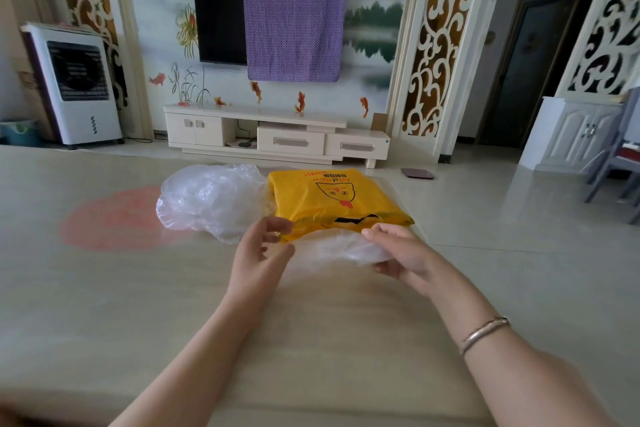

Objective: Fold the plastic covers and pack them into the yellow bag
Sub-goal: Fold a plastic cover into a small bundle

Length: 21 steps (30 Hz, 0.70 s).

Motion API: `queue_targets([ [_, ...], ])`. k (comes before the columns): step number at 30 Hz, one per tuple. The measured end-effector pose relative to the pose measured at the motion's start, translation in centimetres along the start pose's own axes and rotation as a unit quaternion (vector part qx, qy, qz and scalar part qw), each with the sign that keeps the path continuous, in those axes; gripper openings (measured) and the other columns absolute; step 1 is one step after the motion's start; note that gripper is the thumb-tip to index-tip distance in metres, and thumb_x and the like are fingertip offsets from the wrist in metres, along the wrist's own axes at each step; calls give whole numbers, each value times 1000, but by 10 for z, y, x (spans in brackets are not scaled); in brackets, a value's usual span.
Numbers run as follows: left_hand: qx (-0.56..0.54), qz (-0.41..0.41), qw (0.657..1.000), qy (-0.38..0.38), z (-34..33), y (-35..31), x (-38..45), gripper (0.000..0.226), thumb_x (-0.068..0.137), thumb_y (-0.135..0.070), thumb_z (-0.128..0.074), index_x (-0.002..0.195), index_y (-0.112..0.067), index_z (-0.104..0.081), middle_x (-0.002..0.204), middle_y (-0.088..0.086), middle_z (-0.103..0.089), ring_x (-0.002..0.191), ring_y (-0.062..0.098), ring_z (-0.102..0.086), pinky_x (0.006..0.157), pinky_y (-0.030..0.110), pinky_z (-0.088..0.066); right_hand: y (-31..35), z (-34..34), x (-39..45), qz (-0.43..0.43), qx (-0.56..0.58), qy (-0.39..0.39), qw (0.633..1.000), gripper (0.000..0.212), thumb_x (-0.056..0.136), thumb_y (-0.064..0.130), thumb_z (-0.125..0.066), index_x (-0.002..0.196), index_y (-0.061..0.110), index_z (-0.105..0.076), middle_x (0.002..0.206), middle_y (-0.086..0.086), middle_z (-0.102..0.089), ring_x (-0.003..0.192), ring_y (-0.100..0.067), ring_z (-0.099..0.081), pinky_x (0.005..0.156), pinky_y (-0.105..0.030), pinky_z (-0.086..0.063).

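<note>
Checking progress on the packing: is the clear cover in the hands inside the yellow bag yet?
Partly in. The clear cover sits at the yellow bag's near opening, most still outside, gripped by the right hand.

Yellow bag point(332, 198) (red and black print), clear plastic covers point(211, 201), purple dotted cloth point(294, 31)

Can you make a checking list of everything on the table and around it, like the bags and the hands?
Surface: pale wood-look table with a pink patch.
Job's things: yellow bag lying flat; crumpled plastic cover to its left; another plastic cover at the bag's near edge.
Clutter: nothing seen.
Hands: left hand at the bag's near edge, grip unclear; right hand grips the near cover.
Cables: one behind the air cooler.
Surroundings: TV half under a purple cloth.
</note>
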<state>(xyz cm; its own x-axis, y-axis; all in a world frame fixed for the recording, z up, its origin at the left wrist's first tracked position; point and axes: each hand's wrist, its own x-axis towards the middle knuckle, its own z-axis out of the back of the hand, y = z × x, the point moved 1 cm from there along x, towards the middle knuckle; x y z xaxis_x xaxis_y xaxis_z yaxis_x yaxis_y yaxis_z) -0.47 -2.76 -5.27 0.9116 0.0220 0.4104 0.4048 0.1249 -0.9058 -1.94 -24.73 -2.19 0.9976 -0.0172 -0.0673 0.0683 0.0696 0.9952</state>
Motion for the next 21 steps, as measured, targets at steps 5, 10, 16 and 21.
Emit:
queue_targets([
  [5, -91, 8, 995, 49, 1, -5, -1, 39, 72, -46, -56, 99, -21, -68, 104, -7, -70, 98, 9, -62, 88, 20, -45, 16, -5, -11, -2, 51, 104, 993, 21, 94, 22, -60, 75, 20, -51, 75, 1, -62, 65, -10, -60, 53, -21, -51],
  [10, -143, 95, 965, 199, -3, -8, -7, 48, 76, -52, -64, 112, -21, -66, 101, 3, -72, 93, 19, -68, 82, 31, -53, 35, -17, -15, -19, -36, 185, 982, 24, 94, 23, -60, 74, 20, -47, 69, 3, -56, 58, -7, -53, 49, -17, -46],
  [16, -187, 112, 952, 214, -3, -8, -11, 46, 73, -17, -71, 118, -15, -61, 87, 16, -71, 68, 24, -66, 73, 45, -52, 34, -18, 0, -40, 30, 77, 996, 25, 93, 36, -60, 103, 13, -60, 72, -1, -65, 50, -9, -55, 45, -18, -44],
  [21, -181, 90, 966, 162, -1, -4, -11, 36, 88, -13, -70, 121, -21, -56, 91, 16, -69, 68, 18, -65, 61, 32, -52, 2, -22, 3, 128, -16, -104, 986, 10, 98, 12, -54, 103, 15, -46, 113, -10, -61, 81, -19, -70, 66, -29, -56],
])
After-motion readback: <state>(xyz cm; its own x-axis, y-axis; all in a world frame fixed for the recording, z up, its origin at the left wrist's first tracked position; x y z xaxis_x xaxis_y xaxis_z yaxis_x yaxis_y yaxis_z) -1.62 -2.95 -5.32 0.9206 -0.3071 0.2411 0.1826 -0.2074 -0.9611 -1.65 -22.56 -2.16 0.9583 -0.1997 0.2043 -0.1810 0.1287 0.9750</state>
